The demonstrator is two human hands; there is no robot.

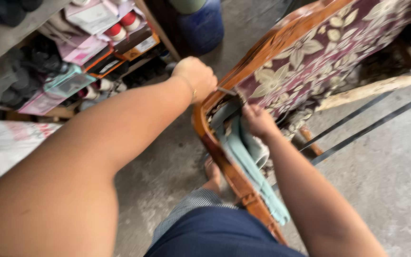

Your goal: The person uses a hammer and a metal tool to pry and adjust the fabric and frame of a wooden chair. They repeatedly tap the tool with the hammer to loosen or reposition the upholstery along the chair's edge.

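The person is working on a wooden chair frame that is lying tipped over on the concrete floor, its floral upholstery facing up and to the right. The left hand is closed in a fist at the top edge of the polished wood rail, and a thin metal tool is sticking out of it toward the seam where fabric meets wood; the fingers are wrapped tight around the handle. The right hand is sitting just below the tool tip, its fingers curled and pinching the edge of the purple fabric, while a pale teal lining is spilling out along the inner side of the frame beneath it. The picture is blurred here, so the tool may be a screwdriver or a staple lifter; I cannot tell which.

Judging from this, the step in hand is prying the cover loose from the rail, with the right hand pulling the cloth taut as the left is levering. The next move seems to call for keeping the tip under the fastening without slipping toward the right fingers, which are very near it, and steadying the frame, which is resting against the person's knee. A cluttered shelf and a blue barrel are standing well apart from the work.
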